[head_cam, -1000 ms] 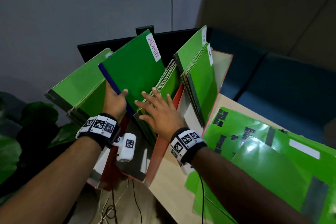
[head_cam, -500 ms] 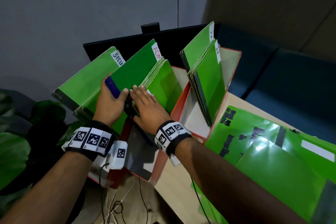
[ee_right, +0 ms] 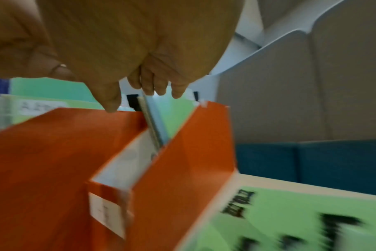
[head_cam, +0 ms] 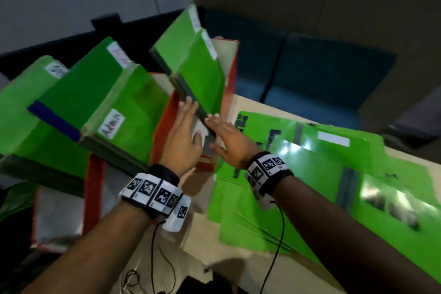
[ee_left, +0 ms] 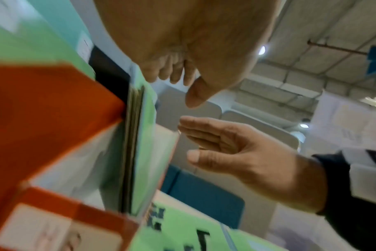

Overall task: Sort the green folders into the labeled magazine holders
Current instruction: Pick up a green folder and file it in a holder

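Three orange-red magazine holders stand in a row, each with green folders leaning in it. The right holder (head_cam: 230, 74) has a folder stack (head_cam: 202, 79) whose dark lower edge lies between my hands. My left hand (head_cam: 185, 126) is on the stack's left side with straight fingers (head_cam: 188, 107) against that edge. On the stack's right side, my right hand (head_cam: 222, 131) lies flat with its fingertips (head_cam: 213, 117) at the same edge. Neither hand grips anything. The blue-spined folder (head_cam: 78, 95) stands in the middle holder (head_cam: 162, 131). The wrist views show the stack edge (ee_left: 135, 135) (ee_right: 155, 127) just beyond loosely straight fingers.
Several loose green folders (head_cam: 310, 174) lie spread over the beige table (head_cam: 195, 243) to the right. The left holder (head_cam: 93, 188) is packed with folders. A dark monitor (head_cam: 105, 21) stands behind the holders, blue seating (head_cam: 310, 74) beyond the table, and plant leaves (head_cam: 14, 198) at the lower left.
My left hand let go of the blue-spined folder, which now stands in the middle holder. Both hands moved right to the stack in the right holder.
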The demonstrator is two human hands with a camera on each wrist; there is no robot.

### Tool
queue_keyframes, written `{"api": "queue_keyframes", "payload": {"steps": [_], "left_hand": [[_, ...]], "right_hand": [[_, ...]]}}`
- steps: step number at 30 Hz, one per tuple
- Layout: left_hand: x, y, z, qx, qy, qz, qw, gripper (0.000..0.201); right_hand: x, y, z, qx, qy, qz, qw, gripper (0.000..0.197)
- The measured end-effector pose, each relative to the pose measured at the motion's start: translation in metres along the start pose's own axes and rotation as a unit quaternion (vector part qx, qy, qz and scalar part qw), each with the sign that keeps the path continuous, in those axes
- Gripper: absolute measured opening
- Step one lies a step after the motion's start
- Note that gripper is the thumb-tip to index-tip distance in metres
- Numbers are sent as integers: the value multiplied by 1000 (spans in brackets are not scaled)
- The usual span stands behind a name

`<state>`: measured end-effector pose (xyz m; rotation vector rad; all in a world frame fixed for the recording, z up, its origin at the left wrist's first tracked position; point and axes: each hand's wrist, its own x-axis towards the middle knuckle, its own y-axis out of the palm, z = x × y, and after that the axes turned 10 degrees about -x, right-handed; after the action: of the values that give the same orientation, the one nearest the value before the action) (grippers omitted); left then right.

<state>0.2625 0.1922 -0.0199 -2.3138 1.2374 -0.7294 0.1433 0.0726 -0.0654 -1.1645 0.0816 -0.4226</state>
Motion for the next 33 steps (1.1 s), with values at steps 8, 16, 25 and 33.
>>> {"api": "queue_keyframes", "payload": {"steps": [8,16,25,33], "left_hand": [[-36,162,-6,33,10,312,949,59],[-93,247,-27,151,114,527,828,89],[-140,261,-19,241,65,574,780,107],[-136,241,-10,220,-31,539,812,94]], "right_hand": [[-185,-15,-109,-100,283,91,950,58],[-310,-7,-129,-109,449,126,878,53],[-345,16,-108,-62,388,179,902,75],[-328,34,-87,-140,259,250,923,87]]}}
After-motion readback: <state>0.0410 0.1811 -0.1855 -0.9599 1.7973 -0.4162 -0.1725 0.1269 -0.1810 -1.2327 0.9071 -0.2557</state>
